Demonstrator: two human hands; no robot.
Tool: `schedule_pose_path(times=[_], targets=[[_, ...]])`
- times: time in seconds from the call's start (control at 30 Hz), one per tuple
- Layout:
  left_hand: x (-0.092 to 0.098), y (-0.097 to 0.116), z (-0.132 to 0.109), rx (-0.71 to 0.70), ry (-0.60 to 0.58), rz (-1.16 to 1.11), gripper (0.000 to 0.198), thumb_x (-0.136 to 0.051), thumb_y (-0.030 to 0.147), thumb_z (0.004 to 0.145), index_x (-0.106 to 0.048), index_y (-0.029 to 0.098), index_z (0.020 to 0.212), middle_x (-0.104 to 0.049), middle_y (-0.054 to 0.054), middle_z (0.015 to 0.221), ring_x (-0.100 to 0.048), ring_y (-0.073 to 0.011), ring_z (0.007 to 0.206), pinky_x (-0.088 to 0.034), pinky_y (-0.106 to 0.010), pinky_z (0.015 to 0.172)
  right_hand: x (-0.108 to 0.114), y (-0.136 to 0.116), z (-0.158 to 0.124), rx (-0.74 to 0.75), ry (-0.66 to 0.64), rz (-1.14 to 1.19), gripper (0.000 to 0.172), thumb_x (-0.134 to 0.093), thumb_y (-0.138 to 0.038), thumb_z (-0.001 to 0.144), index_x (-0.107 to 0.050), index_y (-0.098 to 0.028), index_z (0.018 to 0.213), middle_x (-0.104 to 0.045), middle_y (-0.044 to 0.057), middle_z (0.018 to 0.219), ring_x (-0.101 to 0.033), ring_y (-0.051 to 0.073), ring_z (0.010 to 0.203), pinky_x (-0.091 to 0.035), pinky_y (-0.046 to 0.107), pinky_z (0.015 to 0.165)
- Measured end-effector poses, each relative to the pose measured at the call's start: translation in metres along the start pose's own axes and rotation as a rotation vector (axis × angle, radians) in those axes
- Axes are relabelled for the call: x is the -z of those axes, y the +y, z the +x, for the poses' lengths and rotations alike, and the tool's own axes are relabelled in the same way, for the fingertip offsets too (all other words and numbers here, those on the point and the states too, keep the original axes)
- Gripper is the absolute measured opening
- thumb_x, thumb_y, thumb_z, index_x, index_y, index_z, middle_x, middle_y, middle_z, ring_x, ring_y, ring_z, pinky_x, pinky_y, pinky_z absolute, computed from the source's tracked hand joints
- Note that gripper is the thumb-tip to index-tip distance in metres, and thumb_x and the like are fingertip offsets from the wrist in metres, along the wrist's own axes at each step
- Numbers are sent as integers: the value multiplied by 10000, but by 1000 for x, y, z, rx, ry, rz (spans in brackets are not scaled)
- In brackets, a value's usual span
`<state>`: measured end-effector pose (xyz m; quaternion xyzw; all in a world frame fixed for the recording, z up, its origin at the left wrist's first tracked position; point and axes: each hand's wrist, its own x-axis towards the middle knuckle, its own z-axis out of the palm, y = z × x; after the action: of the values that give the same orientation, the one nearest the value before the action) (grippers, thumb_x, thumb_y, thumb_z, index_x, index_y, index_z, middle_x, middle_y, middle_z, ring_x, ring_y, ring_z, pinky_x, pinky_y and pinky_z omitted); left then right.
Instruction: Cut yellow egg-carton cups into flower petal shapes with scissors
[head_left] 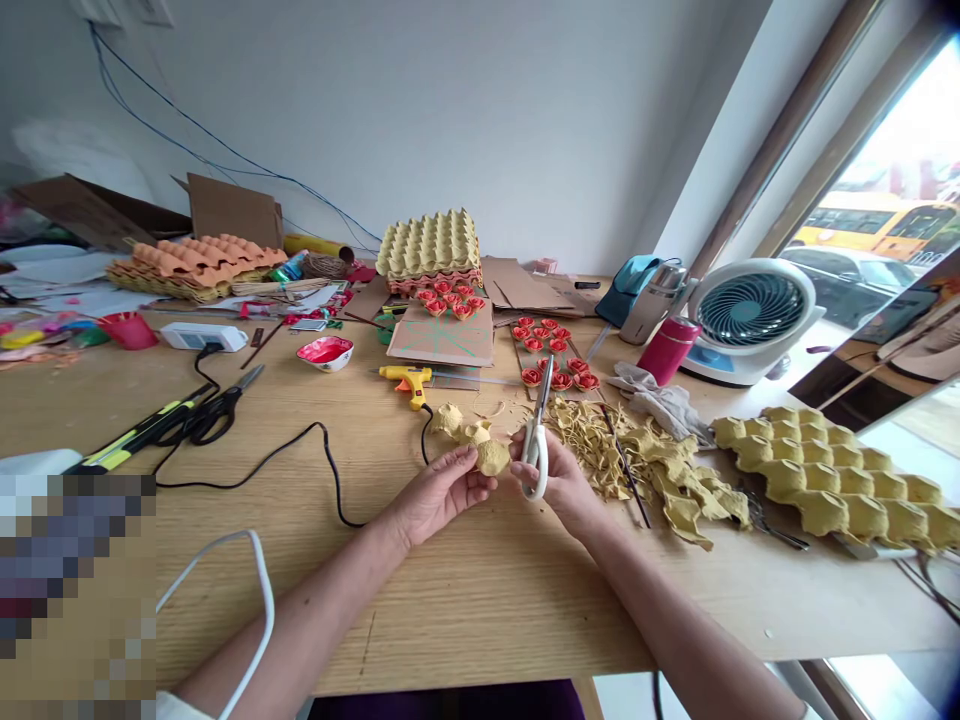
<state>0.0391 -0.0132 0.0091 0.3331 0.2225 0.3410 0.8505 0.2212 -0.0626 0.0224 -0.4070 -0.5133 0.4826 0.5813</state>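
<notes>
My left hand (439, 490) pinches a small yellow egg-carton cup (492, 457) just above the wooden table (465, 590). My right hand (559, 485) grips white-handled scissors (536, 440), their blades pointing up and away. The two hands almost touch at the cup. A few more cut cups (457, 422) lie just beyond my left hand. A heap of yellow carton scraps (600, 440) lies right of the scissors.
A yellow egg tray (832, 480) lies at the right. Red paper roses (555, 352) sit on cardboard, near a yellow glue gun (409, 380) with black cord. Black scissors (214, 410), a red-paint bowl (325, 352), stacked egg trays (429, 245), a fan (754, 315) and a red bottle (667, 348) stand around.
</notes>
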Motion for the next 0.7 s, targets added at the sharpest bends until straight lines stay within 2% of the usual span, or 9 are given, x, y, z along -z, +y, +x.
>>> schedule_pose_path(times=[0.17,0.27,0.37,0.53,0.7], targets=[[1,-2,0,34,1,88,373,-792,411,763,-632,142,966,-676,-38,828,-682,-138,696,-515,-203,558,-2,4,1,-20,12,12,403,-852,-406,664,-595,-245,930,-548,-23,829,-485,125,678,-443,251,622],[-3,-1,-2,-71,17,319,393,-785,460,754,-607,154,925,-609,10,747,-612,-95,613,-419,-163,451,-2,5,0,-14,2,3,392,-859,-383,660,-581,-239,897,-557,-27,827,-495,126,697,-448,253,658],[-8,0,-4,-164,44,503,399,-782,466,748,-612,146,915,-567,27,714,-530,-72,566,-364,-158,411,-1,6,-1,-10,-29,-24,367,-844,-373,690,-567,-239,889,-572,-26,832,-523,141,754,-460,266,728],[-8,0,-3,-156,21,542,434,-771,494,743,-623,146,957,-586,3,775,-549,-97,628,-447,-182,470,-2,10,-2,19,-48,-92,350,-817,-405,728,-564,-237,900,-576,-12,846,-533,160,778,-465,286,739],[1,-6,3,-200,14,626,467,-767,508,741,-644,144,1007,-623,-19,795,-547,-106,611,-453,-191,466,-5,8,-4,69,-62,-161,304,-789,-402,762,-566,-235,882,-562,-10,834,-528,162,766,-470,289,732]])
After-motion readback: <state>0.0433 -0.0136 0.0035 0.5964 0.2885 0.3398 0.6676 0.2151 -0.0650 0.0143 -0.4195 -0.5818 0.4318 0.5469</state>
